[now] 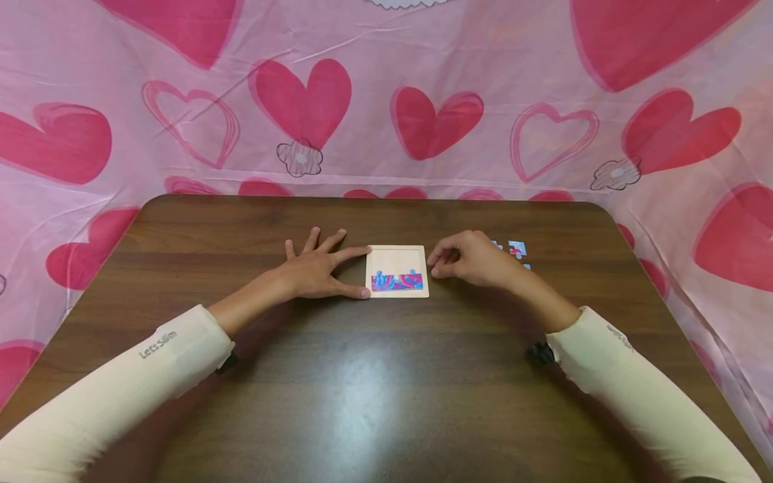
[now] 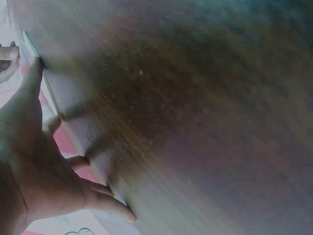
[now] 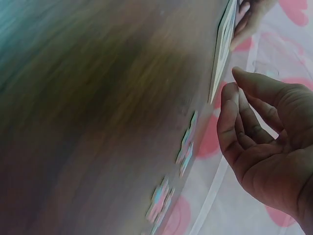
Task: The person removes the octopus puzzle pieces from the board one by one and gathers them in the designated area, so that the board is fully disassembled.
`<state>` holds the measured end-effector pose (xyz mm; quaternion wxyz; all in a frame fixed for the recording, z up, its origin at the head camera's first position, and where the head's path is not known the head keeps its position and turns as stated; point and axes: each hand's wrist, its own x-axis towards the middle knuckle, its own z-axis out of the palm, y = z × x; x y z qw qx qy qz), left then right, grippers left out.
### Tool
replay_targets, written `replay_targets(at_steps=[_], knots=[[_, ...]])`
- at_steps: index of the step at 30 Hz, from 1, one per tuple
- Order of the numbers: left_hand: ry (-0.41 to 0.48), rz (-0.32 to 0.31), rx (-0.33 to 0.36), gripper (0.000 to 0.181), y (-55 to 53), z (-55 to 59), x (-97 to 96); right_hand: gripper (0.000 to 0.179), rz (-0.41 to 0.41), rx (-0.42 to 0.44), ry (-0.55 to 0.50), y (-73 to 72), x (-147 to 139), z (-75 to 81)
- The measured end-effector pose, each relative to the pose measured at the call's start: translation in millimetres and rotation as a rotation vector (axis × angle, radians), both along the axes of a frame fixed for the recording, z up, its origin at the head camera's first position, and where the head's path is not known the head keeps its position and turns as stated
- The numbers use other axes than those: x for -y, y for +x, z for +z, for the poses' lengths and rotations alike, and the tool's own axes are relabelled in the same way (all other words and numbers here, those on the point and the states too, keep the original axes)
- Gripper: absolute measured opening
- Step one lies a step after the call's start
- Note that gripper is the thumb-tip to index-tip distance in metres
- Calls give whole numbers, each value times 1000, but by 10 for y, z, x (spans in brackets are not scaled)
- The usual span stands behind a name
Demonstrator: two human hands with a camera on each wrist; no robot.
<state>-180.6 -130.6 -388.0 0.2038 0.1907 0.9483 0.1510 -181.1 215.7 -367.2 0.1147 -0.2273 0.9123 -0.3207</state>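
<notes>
A small wooden puzzle tray (image 1: 395, 257) lies on the table, with joined blue, red and purple jigsaw pieces (image 1: 396, 282) along its near side. My left hand (image 1: 314, 274) is spread flat to its left. Its thumb and index fingertips rest at the tray's left corners. Just off the tray's right edge is my right hand (image 1: 474, 258), its fingers loosely bent and the thumb close to the index finger. No piece shows between those fingertips in the right wrist view. Loose jigsaw pieces (image 1: 517, 249) lie beyond the right hand, which partly hides them.
The brown wooden table (image 1: 362, 376) has rounded far corners. A pink cloth (image 1: 374, 67) printed with hearts hangs behind and beside it. More loose jigsaw pieces (image 3: 159, 200) show along the table in the right wrist view.
</notes>
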Motion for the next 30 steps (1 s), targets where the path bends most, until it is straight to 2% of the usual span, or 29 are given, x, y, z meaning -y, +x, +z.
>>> replay_targets(at_steps=[8, 14, 30], knots=[[-5, 1, -4, 99, -1, 4, -5, 11, 61, 28, -25, 2, 174, -54], [-2, -3, -4, 99, -8, -10, -6, 8, 85, 29, 16, 5, 218, -81], [-2, 5, -6, 99, -19, -15, -8, 7, 109, 74, 57, 18, 240, -56]])
